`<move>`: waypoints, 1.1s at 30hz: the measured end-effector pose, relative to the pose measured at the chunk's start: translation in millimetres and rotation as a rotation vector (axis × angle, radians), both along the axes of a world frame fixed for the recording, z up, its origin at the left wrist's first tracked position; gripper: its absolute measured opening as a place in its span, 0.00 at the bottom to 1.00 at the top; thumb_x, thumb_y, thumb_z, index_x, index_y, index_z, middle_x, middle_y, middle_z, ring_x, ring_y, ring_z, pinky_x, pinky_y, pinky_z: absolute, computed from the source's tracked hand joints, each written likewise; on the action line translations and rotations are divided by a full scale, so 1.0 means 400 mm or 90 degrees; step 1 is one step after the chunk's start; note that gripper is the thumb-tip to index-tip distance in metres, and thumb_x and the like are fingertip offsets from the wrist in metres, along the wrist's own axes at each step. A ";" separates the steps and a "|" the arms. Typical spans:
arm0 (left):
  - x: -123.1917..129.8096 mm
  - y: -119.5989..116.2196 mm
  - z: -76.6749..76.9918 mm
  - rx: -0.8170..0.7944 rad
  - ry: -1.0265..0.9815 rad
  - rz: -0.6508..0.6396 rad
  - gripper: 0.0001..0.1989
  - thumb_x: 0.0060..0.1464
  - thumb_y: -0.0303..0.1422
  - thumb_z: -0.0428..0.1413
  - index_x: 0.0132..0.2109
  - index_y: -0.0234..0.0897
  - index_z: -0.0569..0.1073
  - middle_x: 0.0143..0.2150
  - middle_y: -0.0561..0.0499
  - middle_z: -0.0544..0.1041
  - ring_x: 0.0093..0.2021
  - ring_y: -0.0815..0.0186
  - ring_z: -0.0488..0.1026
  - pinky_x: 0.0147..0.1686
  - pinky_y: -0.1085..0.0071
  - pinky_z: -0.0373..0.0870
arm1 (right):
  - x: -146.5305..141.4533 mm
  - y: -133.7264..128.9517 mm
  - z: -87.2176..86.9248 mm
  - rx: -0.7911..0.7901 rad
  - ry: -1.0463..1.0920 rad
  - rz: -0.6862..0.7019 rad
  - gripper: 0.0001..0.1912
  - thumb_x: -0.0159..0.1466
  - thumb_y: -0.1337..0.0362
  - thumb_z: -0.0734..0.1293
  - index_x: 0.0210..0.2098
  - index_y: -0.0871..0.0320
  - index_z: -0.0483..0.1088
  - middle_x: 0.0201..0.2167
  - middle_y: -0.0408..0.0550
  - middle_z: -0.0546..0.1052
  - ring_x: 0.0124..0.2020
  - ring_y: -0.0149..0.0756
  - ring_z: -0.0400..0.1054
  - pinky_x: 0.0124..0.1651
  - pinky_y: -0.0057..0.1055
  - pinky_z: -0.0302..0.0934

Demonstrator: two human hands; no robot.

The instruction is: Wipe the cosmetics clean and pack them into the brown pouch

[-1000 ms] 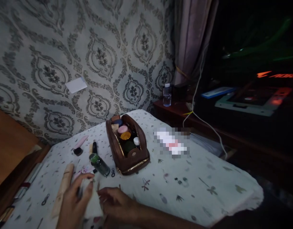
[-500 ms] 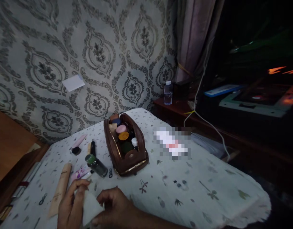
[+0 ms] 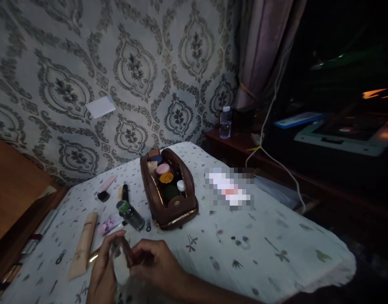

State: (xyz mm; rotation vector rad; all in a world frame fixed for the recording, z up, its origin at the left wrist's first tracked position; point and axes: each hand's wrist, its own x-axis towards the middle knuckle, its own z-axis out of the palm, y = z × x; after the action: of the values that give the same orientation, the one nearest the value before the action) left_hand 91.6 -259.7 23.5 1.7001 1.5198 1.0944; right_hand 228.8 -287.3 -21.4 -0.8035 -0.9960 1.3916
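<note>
At the lower edge, my left hand (image 3: 102,270) is closed around a soft white wipe (image 3: 120,267). A shiny, translucent brownish shape shows above the wipe between my fingers, too blurred to name. My right hand (image 3: 157,264) presses its bent fingers against the same wipe from the right. Just beyond my hands lie a dark bottle with a green cap (image 3: 130,215) and a purple-and-white tube (image 3: 110,223). A beige tube (image 3: 84,247) lies left of my left hand, with a gold piece (image 3: 93,257) beside it. An unzipped brown cosmetic bag (image 3: 189,213) holds several jars and tubes.
A pink tube with a black cap (image 3: 106,188) and a slim black tube (image 3: 125,193) lie farther back on the patterned cloth (image 3: 244,261). A blurred-out item (image 3: 228,188) is right of the bag. A water bottle (image 3: 225,122) stands by a white cable (image 3: 270,109).
The white wipe has been turned and bunched between my hands, and a shiny shape now shows there. The gold piece has come into sight. The view has shifted slightly.
</note>
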 end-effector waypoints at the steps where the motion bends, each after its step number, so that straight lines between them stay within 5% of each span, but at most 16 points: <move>1: 0.001 -0.006 -0.003 -0.019 0.004 0.007 0.23 0.55 0.53 0.53 0.48 0.43 0.77 0.44 0.49 0.80 0.42 0.55 0.78 0.36 0.66 0.77 | 0.000 0.003 0.000 -0.003 0.002 -0.007 0.09 0.49 0.66 0.74 0.30 0.60 0.76 0.25 0.39 0.74 0.28 0.28 0.64 0.36 0.26 0.58; 6: 0.007 -0.022 -0.043 0.058 0.028 -0.005 0.26 0.55 0.51 0.54 0.57 0.45 0.71 0.52 0.47 0.77 0.53 0.51 0.75 0.51 0.58 0.74 | -0.005 0.010 -0.010 0.023 -0.044 -0.032 0.06 0.51 0.69 0.69 0.30 0.59 0.73 0.24 0.38 0.70 0.24 0.25 0.58 0.29 0.23 0.53; 10: -0.013 -0.002 -0.079 0.132 0.120 -0.064 0.35 0.52 0.50 0.58 0.62 0.35 0.64 0.48 0.42 0.78 0.47 0.53 0.77 0.46 0.58 0.75 | -0.007 0.009 -0.021 0.098 -0.104 -0.037 0.06 0.49 0.74 0.62 0.27 0.60 0.68 0.23 0.37 0.66 0.25 0.25 0.56 0.28 0.22 0.50; 17: -0.055 0.029 -0.045 0.259 0.212 -0.139 0.14 0.56 0.45 0.56 0.35 0.39 0.75 0.32 0.50 0.78 0.31 0.61 0.77 0.33 0.68 0.75 | -0.002 0.001 -0.015 0.102 -0.092 0.089 0.08 0.48 0.69 0.70 0.26 0.59 0.66 0.22 0.34 0.63 0.24 0.24 0.53 0.28 0.23 0.51; 24: -0.027 0.006 -0.002 0.181 0.109 -0.063 0.23 0.62 0.48 0.48 0.27 0.39 0.75 0.28 0.48 0.76 0.32 0.58 0.74 0.36 0.66 0.71 | 0.002 0.009 -0.047 0.088 -0.130 0.122 0.28 0.39 0.49 0.80 0.24 0.59 0.64 0.21 0.34 0.63 0.25 0.25 0.54 0.27 0.23 0.49; 29: 0.001 -0.009 -0.015 0.108 0.037 -0.025 0.24 0.60 0.53 0.47 0.39 0.38 0.76 0.32 0.49 0.76 0.36 0.57 0.74 0.38 0.65 0.71 | -0.004 0.012 -0.044 0.080 -0.113 0.075 0.20 0.42 0.59 0.78 0.29 0.59 0.69 0.30 0.38 0.68 0.27 0.26 0.58 0.29 0.23 0.54; 33: 0.017 -0.027 -0.038 0.072 0.046 -0.034 0.26 0.58 0.53 0.49 0.53 0.39 0.71 0.47 0.46 0.78 0.49 0.55 0.75 0.53 0.60 0.69 | -0.009 0.010 -0.034 0.096 -0.131 0.003 0.07 0.50 0.72 0.67 0.30 0.59 0.71 0.28 0.38 0.68 0.28 0.25 0.60 0.32 0.22 0.56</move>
State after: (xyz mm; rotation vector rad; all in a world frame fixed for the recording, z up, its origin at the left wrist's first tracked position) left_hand 98.6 -270.5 8.2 1.8642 1.4708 1.1209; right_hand 225.1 -283.3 -35.0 -0.8426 -1.2468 1.2394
